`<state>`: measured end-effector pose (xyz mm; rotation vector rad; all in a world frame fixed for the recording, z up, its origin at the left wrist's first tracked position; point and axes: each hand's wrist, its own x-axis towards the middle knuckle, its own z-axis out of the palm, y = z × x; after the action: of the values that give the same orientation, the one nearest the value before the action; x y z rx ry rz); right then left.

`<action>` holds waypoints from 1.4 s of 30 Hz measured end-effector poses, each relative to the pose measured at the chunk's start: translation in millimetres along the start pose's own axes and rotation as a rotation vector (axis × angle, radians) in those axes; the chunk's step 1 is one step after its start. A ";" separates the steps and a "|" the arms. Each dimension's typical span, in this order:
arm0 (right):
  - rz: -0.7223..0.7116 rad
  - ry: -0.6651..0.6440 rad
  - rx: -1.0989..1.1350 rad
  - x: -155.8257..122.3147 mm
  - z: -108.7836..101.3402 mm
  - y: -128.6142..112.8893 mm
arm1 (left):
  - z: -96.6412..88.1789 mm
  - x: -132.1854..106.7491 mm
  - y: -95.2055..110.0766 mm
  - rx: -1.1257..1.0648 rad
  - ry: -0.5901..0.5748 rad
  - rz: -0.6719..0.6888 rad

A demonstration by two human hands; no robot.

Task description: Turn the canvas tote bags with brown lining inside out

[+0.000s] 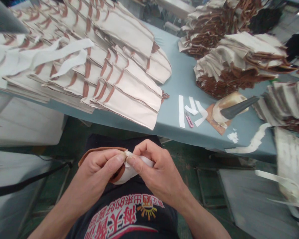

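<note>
Low in front of my body, a cream fabric piece with brown edging (129,172) is pinched between both hands. My left hand (102,166) is closed on its left part, thumb against forefinger, with a brown strip curving out behind the knuckles. Right beside it, my right hand (151,161) grips the pale part, and the two thumb tips nearly meet at a small whitish edge. My palms and fingers hide much of the piece, so its full shape cannot be made out.
Overlapping cream fabric pieces (129,96) cover the table's left side. Brown-and-cream stacks (221,73) stand at the back right. Pink thread snips (189,121), white strips (181,111) and a pot with a dark-handled tool (229,108) lie nearer the table's front edge (174,134).
</note>
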<state>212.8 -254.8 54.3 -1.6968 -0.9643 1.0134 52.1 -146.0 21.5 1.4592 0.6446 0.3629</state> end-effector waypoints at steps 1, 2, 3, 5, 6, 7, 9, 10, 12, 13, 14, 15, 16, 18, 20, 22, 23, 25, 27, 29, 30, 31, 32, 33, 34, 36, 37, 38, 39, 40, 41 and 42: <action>0.004 0.006 0.014 0.4 1.1 1.6 | 0.0 0.2 -1.7 -0.005 0.002 -0.001; 0.008 0.012 0.026 0.6 2.3 3.2 | -0.1 0.2 -3.2 -0.002 0.005 -0.001; 0.013 0.019 0.035 0.5 3.5 4.5 | -0.3 0.1 -4.3 0.004 0.008 0.001; 0.030 0.034 0.052 0.0 6.1 6.5 | -1.2 -0.8 -5.0 0.025 0.019 0.007; 0.038 0.043 0.055 -0.3 7.3 7.1 | -1.8 -1.6 -4.8 0.038 0.026 0.010; 0.043 0.055 0.054 -0.5 8.5 7.6 | -2.4 -2.4 -4.2 0.054 0.034 0.011; 0.049 0.084 0.044 -0.4 10.9 8.8 | -3.1 -3.5 -2.7 0.086 0.049 0.013; 0.051 0.100 0.041 -0.1 12.2 9.8 | -2.9 -3.7 -2.0 0.100 0.053 0.007; 0.056 0.133 0.043 0.7 15.1 12.8 | -0.9 -3.2 -0.9 0.113 0.061 -0.009; 0.060 0.148 0.043 1.1 16.8 14.7 | 0.9 -2.7 -0.6 0.118 0.068 -0.017; 0.063 0.160 0.042 1.4 18.6 16.6 | 3.1 -2.1 -0.4 0.127 0.085 -0.024; 0.063 0.171 0.040 1.5 20.5 18.4 | 5.6 -1.6 -0.3 0.138 0.108 -0.028; 0.064 0.181 0.036 1.5 22.5 20.0 | 8.2 -1.1 -0.1 0.150 0.133 -0.027; 0.062 0.197 0.025 1.2 26.2 22.6 | 12.8 -0.6 0.6 0.175 0.172 -0.020; 0.052 0.212 0.014 0.6 29.0 24.4 | 15.8 -0.8 1.3 0.204 0.198 -0.001; 0.045 0.220 0.010 0.1 30.7 26.2 | 17.0 -1.4 1.4 0.241 0.220 0.014; 0.043 0.222 0.014 -0.1 31.0 27.1 | 17.1 -1.8 1.1 0.255 0.228 0.019; 0.041 0.217 0.024 -0.5 30.8 29.2 | 16.7 -2.6 0.3 0.270 0.234 0.019; 0.035 0.205 0.031 -1.1 29.6 31.0 | 16.5 -3.0 -0.2 0.282 0.230 0.023; 0.026 0.187 0.022 -1.7 27.8 32.3 | 17.1 -3.0 0.4 0.307 0.236 0.041; 0.022 0.176 0.013 -2.1 26.9 32.6 | 17.7 -3.0 1.3 0.320 0.246 0.056; 0.019 0.164 0.001 -2.6 25.9 32.6 | 18.5 -3.1 2.5 0.334 0.259 0.072; 0.014 0.150 -0.013 -3.2 25.0 32.3 | 19.4 -3.5 3.8 0.349 0.276 0.090; 0.010 0.138 -0.029 -3.9 24.1 31.6 | 20.2 -4.1 5.0 0.365 0.292 0.110; 0.005 0.132 -0.052 -4.7 23.3 30.5 | 21.1 -4.9 5.9 0.384 0.307 0.131; -0.003 0.134 -0.112 -6.3 21.2 27.5 | 22.3 -7.4 5.2 0.433 0.324 0.171; 0.000 0.134 -0.145 -6.8 19.8 25.6 | 22.7 -8.9 3.4 0.461 0.334 0.194; 0.011 0.126 -0.169 -6.9 17.8 23.7 | 22.8 -10.5 0.7 0.490 0.347 0.217; 0.027 0.103 -0.182 -6.5 15.3 21.9 | 22.7 -12.1 -2.7 0.518 0.363 0.238; 0.045 0.068 -0.182 -5.4 12.3 20.4 | 22.4 -13.7 -6.5 0.545 0.379 0.257; 0.060 0.022 -0.174 -3.8 8.8 19.3 | 22.0 -15.2 -10.1 0.567 0.388 0.276; 0.070 -0.027 -0.163 -1.6 5.1 18.8 | 21.6 -16.6 -13.1 0.579 0.390 0.288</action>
<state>210.6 -260.0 35.5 -1.8667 -1.0357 1.0290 50.1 -174.4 11.3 2.0694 0.9005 0.7412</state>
